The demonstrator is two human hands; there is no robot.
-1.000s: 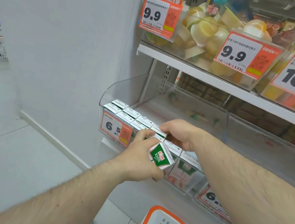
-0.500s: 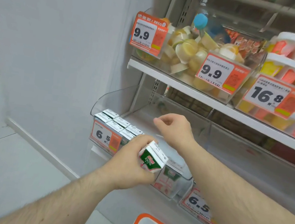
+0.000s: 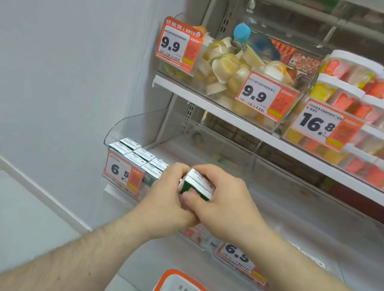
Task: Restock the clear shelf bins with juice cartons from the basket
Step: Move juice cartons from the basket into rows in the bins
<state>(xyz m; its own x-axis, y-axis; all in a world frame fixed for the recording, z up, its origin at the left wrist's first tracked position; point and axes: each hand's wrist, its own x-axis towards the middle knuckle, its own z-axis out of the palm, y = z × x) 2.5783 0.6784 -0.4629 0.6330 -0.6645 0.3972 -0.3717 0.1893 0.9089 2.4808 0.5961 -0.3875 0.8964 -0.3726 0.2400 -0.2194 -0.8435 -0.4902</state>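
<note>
A green and white juice carton (image 3: pixel 199 185) is held between both hands just in front of the clear shelf bin (image 3: pixel 125 123). My left hand (image 3: pixel 166 198) grips the carton from the left and below. My right hand (image 3: pixel 224 204) grips it from the right, thumb on its near face. Inside the bin, several matching cartons (image 3: pixel 135 153) stand in rows behind a 6.5 price tag (image 3: pixel 123 172). The white basket with an orange rim (image 3: pixel 166 282) sits at the bottom edge of view; its contents are hidden.
The upper shelf (image 3: pixel 238 121) holds bins of fruit cups with 9.9 and 16.8 tags. A second clear bin (image 3: pixel 302 193) lies to the right, with another 6.5 tag (image 3: pixel 237 257) below. A grey wall (image 3: pixel 63 53) and tiled floor lie left.
My right hand has come back from the cartons in the bin and closed on the carton that my left hand holds. The view has tilted upward.
</note>
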